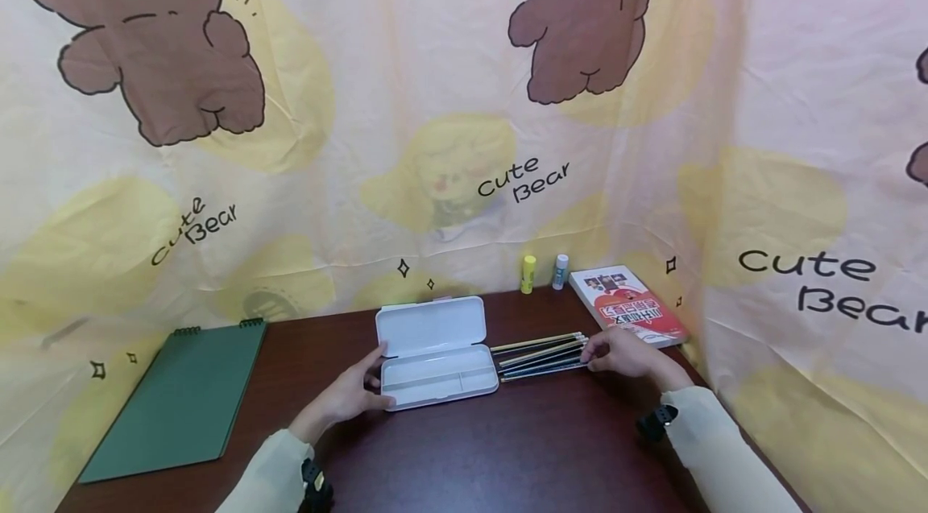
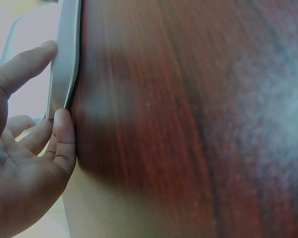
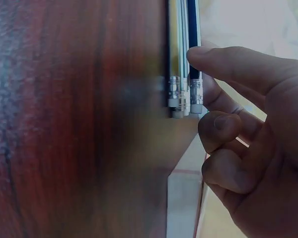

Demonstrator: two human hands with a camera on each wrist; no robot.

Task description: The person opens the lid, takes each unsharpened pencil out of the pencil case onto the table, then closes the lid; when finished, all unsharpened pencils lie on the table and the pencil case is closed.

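Note:
An open white pencil case lies on the dark wooden table, its lid flat behind the empty tray. My left hand rests at the case's left end, thumb on the lid edge and fingers at the tray corner. The left wrist view shows the left hand with loosely straight fingers touching the case's rim. Several pencils lie side by side just right of the case. My right hand is at their eraser ends. In the right wrist view the right hand pinches the outermost blue pencil near its metal ferrule, the other fingers curled.
A green spiral notebook lies at the table's left. A red-and-white book sits at the back right, with a yellow glue stick and a small white bottle beside it. Bear-print curtains enclose the table on three sides.

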